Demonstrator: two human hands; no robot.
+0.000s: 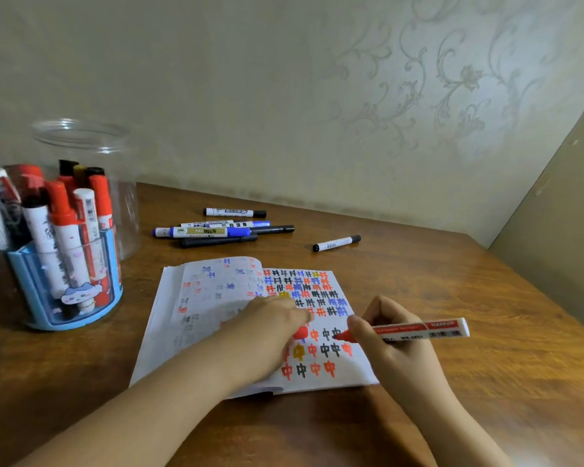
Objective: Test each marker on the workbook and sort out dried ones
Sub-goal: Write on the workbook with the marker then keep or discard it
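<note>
We work on a wooden worktop [418, 281] that meets the wall at its far edge. Near the left edge stands a blue holder [70, 291] full of upright markers, with a clear jar [91, 156] just behind it. The workbook [216, 298] lies open near the front edge, at the middle; its pages are thin and soft and would probably shift or curl, so our left hand [273, 318] presses flat on it with relaxed fingers to keep it steady. Toward the far edge, a group of blue and black markers [223, 229] lies together, and one black marker [336, 243] lies apart to their right.

Our right hand [385, 335] grips the red marker [418, 330] low on the barrel, close to the tip, which touches the right page among the written characters. We judge the marker light, stiff and a little smooth, so a hold near the tip gives the best control. A small red cap [300, 333] seems to lie under the left fingers.
</note>
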